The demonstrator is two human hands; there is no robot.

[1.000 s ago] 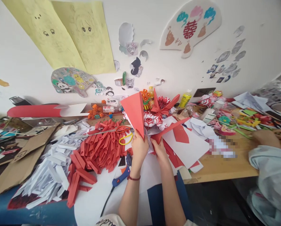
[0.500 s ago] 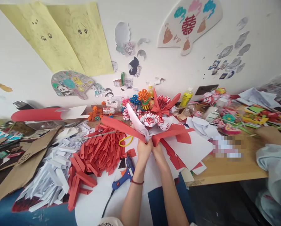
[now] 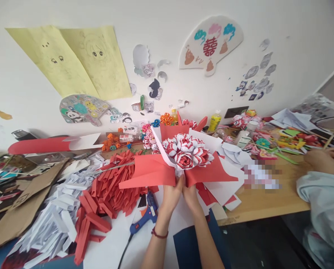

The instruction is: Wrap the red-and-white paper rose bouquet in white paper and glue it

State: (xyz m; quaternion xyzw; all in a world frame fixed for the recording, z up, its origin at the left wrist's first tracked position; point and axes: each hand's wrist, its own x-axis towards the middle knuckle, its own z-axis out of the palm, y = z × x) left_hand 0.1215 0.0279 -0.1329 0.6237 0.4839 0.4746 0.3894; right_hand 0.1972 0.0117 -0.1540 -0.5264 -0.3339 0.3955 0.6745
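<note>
Both of my hands grip the gathered base of a paper flower bouquet [image 3: 185, 158]. Its red-and-white paper blooms face up toward me. Red wrapping paper [image 3: 152, 172] spreads out to the left and right of them, and a white sheet edge rises at the left. My left hand [image 3: 172, 192] is closed round the base, a dark red cord on its wrist. Close beside it, my right hand [image 3: 189, 192] is closed on the same base. The stems inside the grip are hidden. A blue glue gun [image 3: 146, 216] lies just left of my left forearm.
Folded red paper strips [image 3: 113, 183] and white strips [image 3: 55, 213] are heaped at the left, beside brown cardboard [image 3: 27, 201]. White sheets [image 3: 225, 186] lie right of the bouquet. A second red-wrapped bouquet [image 3: 189, 122] stands behind. At far right, another person's hands [image 3: 321, 158] hold a thin stick.
The bouquet has tipped toward me, so its blooms show more fully and the red wrapping lies flatter. The view has shifted a little. The other person's hands have come further into sight.
</note>
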